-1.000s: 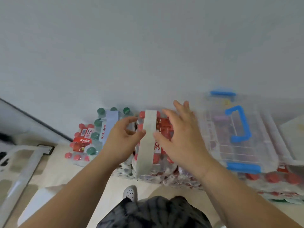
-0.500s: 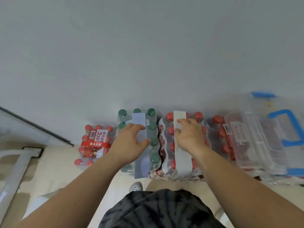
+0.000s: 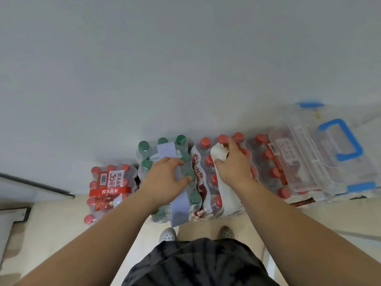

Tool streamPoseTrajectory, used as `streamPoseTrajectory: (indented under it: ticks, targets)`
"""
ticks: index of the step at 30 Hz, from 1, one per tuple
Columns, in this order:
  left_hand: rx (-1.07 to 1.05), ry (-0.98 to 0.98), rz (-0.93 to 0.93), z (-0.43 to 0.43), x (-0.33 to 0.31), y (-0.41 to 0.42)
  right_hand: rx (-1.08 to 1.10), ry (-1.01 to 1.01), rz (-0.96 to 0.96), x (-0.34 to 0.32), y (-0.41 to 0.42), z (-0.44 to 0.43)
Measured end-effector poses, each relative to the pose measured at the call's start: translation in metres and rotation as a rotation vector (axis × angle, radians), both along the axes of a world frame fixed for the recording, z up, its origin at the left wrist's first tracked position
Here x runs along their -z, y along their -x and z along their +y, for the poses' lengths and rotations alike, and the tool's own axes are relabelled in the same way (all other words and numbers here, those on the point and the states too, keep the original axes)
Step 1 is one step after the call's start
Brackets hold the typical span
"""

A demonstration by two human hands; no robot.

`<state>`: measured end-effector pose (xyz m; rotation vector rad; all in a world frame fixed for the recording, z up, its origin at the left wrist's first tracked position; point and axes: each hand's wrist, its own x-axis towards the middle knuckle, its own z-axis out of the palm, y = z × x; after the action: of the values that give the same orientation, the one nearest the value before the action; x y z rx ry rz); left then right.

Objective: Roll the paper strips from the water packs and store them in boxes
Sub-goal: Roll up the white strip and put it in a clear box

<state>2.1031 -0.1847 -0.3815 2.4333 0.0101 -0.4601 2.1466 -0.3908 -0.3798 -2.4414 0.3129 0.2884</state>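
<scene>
Two paper strips are under inspection. The white strip (image 3: 227,201) lies lengthwise over the red-capped pack (image 3: 203,178), with its far end gathered into a loose roll. The right hand (image 3: 233,168) is clamped round that roll. The lilac strip (image 3: 179,207) runs over the green-capped pack (image 3: 145,155). The left hand (image 3: 165,178) lies on the middle of it with fingers bent; whether it pinches the paper cannot be told. The hands are apart, one on each pack.

Judged handling: both strips look thin, light, limp and smooth-faced, draping over the caps and down the near side. They would likely crease or tear under a hard pull, so take a free end and roll with light tension.

The packs are shrink-wrapped, glossy and bumpy with round caps, and stand on the floor (image 3: 61,223) by the wall. The clear box (image 3: 305,162) is rigid ribbed plastic with a blue handle (image 3: 340,139), and rests on further packs to the right.
</scene>
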Motion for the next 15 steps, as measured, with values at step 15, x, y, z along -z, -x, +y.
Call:
streamPoseTrajectory:
  ticks: [15]
  targets:
    - [-0.481,0.941,0.248,-0.061,-0.060,0.019,-0.260,-0.495,-0.168,-0.072,0.089,-0.024]
